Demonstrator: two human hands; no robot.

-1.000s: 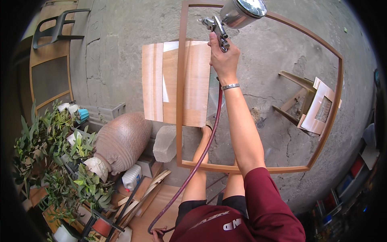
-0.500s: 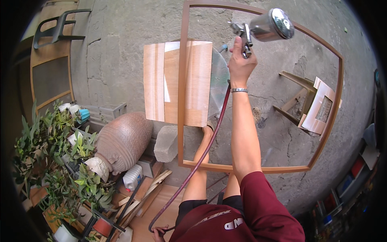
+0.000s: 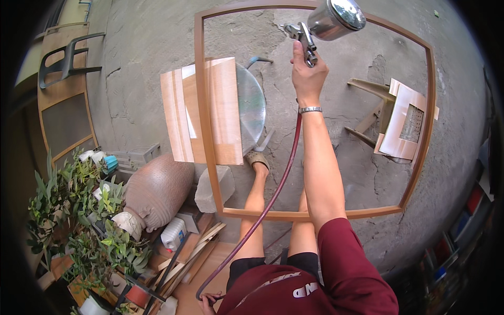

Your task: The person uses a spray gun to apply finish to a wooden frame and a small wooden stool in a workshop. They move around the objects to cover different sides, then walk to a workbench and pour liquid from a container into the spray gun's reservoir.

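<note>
My right hand [image 3: 310,79] is closed around the grip of a silver spray gun [image 3: 304,38], arm stretched far forward. A shiny metal cup [image 3: 336,20] sits on the gun, overlapping the far bar of a large brown rectangular frame [image 3: 206,100]. From near my right wrist a dark red hose [image 3: 273,194] curves down to my left hand [image 3: 209,303], which grips it low by my waist; some of those fingers are cut off by the lower edge. Within the frame's outline, the gun hangs over grey concrete. What supports the frame is unclear.
Wood panels [image 3: 226,115] lie on a round glass-like top [image 3: 254,105] at centre left. A stool [image 3: 386,113] bearing a cut-out panel [image 3: 394,139] stands right. Left are a clay jar [image 3: 160,184], concrete block [image 3: 215,186], plants [image 3: 79,210], wood strips [image 3: 189,257] and a chair [image 3: 68,63].
The view has shifted, so frame, panels and stool appear farther left. The spray gun has moved rightward relative to the frame's left bar. Both hands keep their grips.
</note>
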